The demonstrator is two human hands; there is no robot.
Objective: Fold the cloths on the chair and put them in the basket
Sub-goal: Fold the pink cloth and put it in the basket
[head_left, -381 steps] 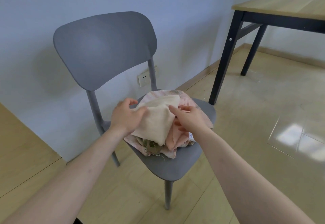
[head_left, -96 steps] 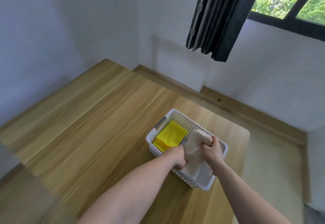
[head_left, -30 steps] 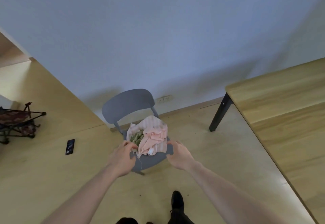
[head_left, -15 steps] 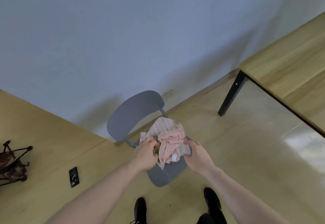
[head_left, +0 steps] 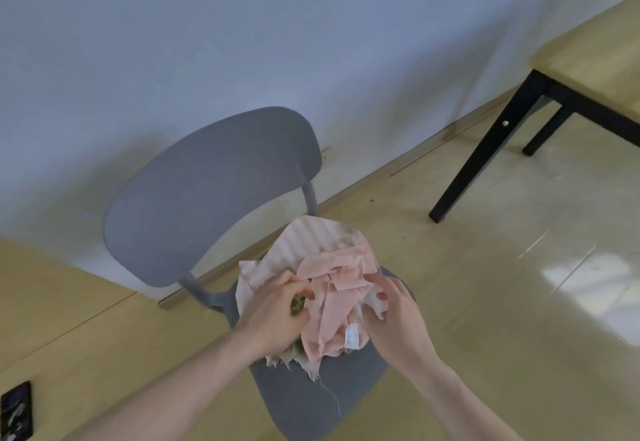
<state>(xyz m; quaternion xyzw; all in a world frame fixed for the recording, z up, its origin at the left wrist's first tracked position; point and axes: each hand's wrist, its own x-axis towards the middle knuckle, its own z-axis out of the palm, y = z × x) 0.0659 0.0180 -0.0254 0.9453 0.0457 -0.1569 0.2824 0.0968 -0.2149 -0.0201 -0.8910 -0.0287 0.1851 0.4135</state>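
A grey chair (head_left: pixel 214 177) stands against the wall with a heap of cloths on its seat. On top lies a crumpled pink cloth (head_left: pixel 332 302) with a white label. Under it are a pale striped cloth (head_left: pixel 304 243) and a green patterned cloth (head_left: pixel 297 303), mostly hidden. My left hand (head_left: pixel 273 312) has its fingers curled into the left side of the heap, around the green cloth. My right hand (head_left: pixel 394 312) presses on the right edge of the pink cloth, fingers closing on it. The basket is out of view.
A wooden table with black legs (head_left: pixel 485 149) stands at the right, its top (head_left: pixel 595 42) reaching the frame's edge. A dark phone (head_left: pixel 15 409) lies on the floor at the lower left. Glossy floor spreads to the right of the chair.
I have come closer to the chair, which now fills the middle. Both hands moved from the edges of the heap onto it and are closing on the cloths.
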